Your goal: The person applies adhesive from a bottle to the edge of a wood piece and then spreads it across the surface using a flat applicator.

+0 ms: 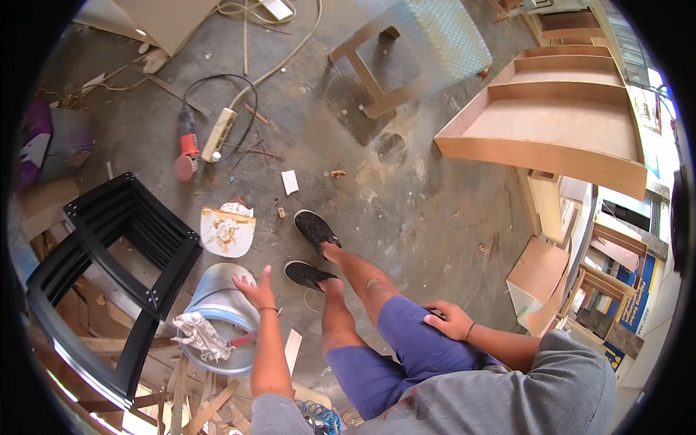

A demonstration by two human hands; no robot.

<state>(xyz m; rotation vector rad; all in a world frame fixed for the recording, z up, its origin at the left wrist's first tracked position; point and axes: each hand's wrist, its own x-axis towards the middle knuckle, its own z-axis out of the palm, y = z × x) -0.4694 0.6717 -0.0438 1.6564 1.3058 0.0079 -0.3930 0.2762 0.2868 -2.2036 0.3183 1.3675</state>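
Observation:
My left hand is held out with its fingers spread and nothing in it, just above the rim of a pale blue bucket. A crumpled whitish rag hangs over the bucket's near side, and a red-handled tool lies beside it; its working end is hidden. My right hand rests on my thigh, on the purple shorts, fingers laid out and holding nothing. Beyond the bucket sits a white, brown-stained scraper-like plate with a white lump at its far edge.
Black frames are stacked at the left. A red angle grinder and a power strip with cables lie on the floor ahead. A patterned stool lies on its side. A wooden drawer-like box stands at the right.

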